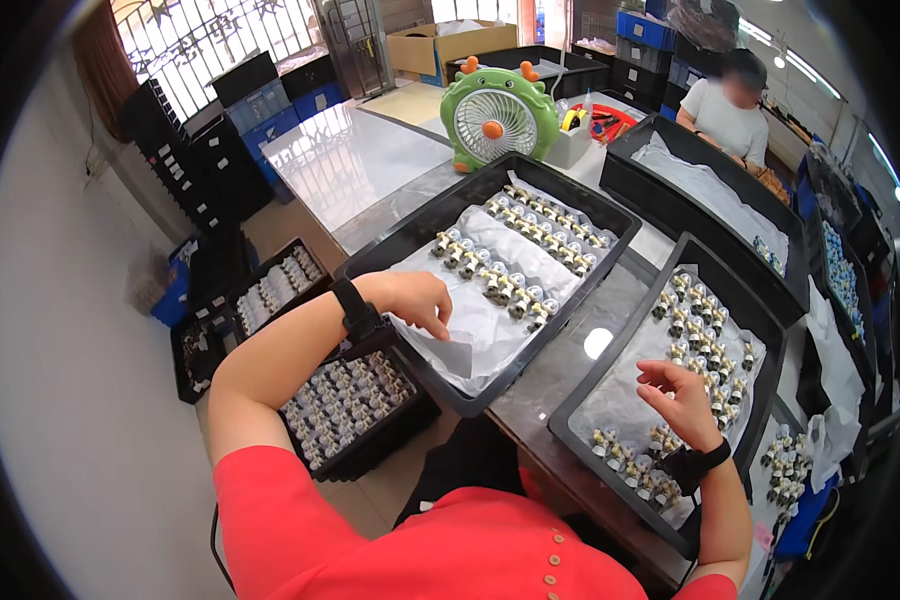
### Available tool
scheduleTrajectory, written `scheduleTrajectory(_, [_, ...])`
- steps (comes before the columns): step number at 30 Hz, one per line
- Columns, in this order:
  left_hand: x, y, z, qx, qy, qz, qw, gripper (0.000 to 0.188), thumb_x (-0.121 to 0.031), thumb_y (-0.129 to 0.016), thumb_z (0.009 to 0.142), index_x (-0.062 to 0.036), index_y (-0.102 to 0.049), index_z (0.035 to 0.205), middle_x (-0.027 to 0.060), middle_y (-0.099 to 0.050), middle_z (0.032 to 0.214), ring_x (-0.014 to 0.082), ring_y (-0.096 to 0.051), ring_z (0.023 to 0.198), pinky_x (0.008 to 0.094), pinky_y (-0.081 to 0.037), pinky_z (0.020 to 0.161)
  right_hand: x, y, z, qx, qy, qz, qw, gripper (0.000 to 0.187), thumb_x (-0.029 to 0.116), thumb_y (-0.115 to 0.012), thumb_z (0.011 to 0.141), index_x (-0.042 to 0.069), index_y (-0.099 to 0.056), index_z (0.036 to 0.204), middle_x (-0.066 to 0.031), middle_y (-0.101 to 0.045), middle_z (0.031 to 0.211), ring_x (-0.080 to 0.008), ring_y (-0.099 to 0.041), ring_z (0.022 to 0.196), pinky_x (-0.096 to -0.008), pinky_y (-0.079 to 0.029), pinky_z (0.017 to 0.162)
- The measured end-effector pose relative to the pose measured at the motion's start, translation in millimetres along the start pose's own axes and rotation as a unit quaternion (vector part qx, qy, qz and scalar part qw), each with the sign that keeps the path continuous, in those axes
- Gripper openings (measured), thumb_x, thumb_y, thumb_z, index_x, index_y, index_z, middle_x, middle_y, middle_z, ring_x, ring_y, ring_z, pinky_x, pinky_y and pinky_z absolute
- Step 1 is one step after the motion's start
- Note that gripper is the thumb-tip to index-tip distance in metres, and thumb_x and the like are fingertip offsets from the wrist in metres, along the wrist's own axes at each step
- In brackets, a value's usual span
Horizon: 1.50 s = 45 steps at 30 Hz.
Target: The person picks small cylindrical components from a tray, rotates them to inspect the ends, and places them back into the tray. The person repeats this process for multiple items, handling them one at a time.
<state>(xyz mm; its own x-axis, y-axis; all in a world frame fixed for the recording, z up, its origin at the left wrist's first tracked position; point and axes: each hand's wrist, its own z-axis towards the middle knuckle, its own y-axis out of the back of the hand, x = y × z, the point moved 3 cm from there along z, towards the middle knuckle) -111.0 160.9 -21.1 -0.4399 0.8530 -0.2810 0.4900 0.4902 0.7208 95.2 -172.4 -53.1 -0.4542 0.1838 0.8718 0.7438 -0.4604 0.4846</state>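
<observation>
My left hand (pixel 417 299) is over the left end of a black plastic tray (pixel 470 402) lined with white paper. Its fingers point down and pinch a corner of a loose white sheet (pixel 447 352). Rows of small figurines (pixel 495 280), pale and yellowish with dark bases and clear rounded tops, lie on the lining further back. Above a second black tray (pixel 570 425) on the right hovers my right hand (pixel 678 398), thumb and fingers apart, nothing visible in them. More such figurines (pixel 698 325) lie beyond it, and others (pixel 635 465) sit near the tray's close end, partly behind my wrist.
A green cartoon-shaped fan (pixel 498 118) stands behind the left tray. Another black tray (pixel 710 215) sits at back right, near a seated person (pixel 727 115) in white. Low on my left are filled trays (pixel 348 408). Crates (pixel 260 120) are stacked by the window.
</observation>
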Motion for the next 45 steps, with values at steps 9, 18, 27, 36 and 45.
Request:
scheduleTrajectory(9, [27.8, -11.3, 0.7, -0.099, -0.053, 0.129, 0.985, 0.03, -0.034, -0.066, 0.078, -0.0169, -0.07, 0.102, 0.0221, -0.057, 0.12, 0.0348, -0.059, 0.102, 0.0359, -0.046, 0.088, 68.3, -20.6, 9.4, 0.07, 0.075, -0.109, 0.989, 0.025, 0.008, -0.068, 0.08, 0.005, -0.066, 0.105, -0.0071, -0.067, 0.089, -0.0175, -0.064, 0.081, -0.031, -0.048, 0.073])
scheduleTrajectory(18, [37.1, -17.2, 1.0, -0.061, -0.168, 0.056, 0.982, 0.033, -0.04, -0.067, 0.077, -0.0261, -0.07, 0.107, 0.0236, -0.031, 0.144, 0.0386, -0.045, 0.121, 0.0428, -0.035, 0.102, 121.8, -125.8, 66.7, 0.156, 0.257, -0.192, 0.934, 0.028, 0.03, -0.065, 0.083, 0.013, -0.066, 0.106, -0.024, -0.047, 0.127, -0.0391, -0.045, 0.117, -0.0457, -0.038, 0.096])
scheduleTrajectory(27, [29.4, -12.6, -3.4, -0.076, -0.165, 0.115, 0.977, 0.043, -0.039, -0.068, 0.078, -0.0263, -0.062, 0.119, 0.021, -0.034, 0.142, 0.0385, -0.035, 0.128, 0.0486, -0.028, 0.104, 99.1, -156.5, 118.5, 0.205, 0.185, -0.381, 0.882, 0.041, 0.037, -0.058, 0.086, -0.004, -0.061, 0.083, -0.0173, -0.063, 0.09, -0.0321, -0.061, 0.089, -0.0428, -0.047, 0.075])
scheduleTrajectory(36, [49.9, 23.1, 15.3, -0.226, -0.091, 0.137, 0.96, 0.029, -0.021, -0.066, 0.075, -0.008, -0.063, 0.1, 0.0134, -0.063, 0.098, 0.03, -0.061, 0.093, 0.0402, -0.05, 0.077, 83.2, -99.8, 153.2, 0.099, 0.125, -0.316, 0.935, 0.045, 0.03, -0.065, 0.081, -0.009, -0.06, 0.103, -0.0244, -0.06, 0.101, -0.0379, -0.059, 0.095, -0.0408, -0.047, 0.085])
scheduleTrajectory(45, [68.1, 81.2, 77.0, -0.427, -0.154, 0.232, 0.86, 0.006, -0.007, -0.057, 0.077, -0.0061, -0.063, 0.079, 0.0111, -0.057, 0.085, 0.0297, -0.057, 0.088, 0.0403, -0.049, 0.071, 61.5, -93.8, 176.2, 0.127, 0.074, -0.378, 0.914, 0.038, 0.028, -0.066, 0.079, -0.007, -0.062, 0.093, -0.0217, -0.061, 0.097, -0.0374, -0.059, 0.093, -0.0418, -0.047, 0.083])
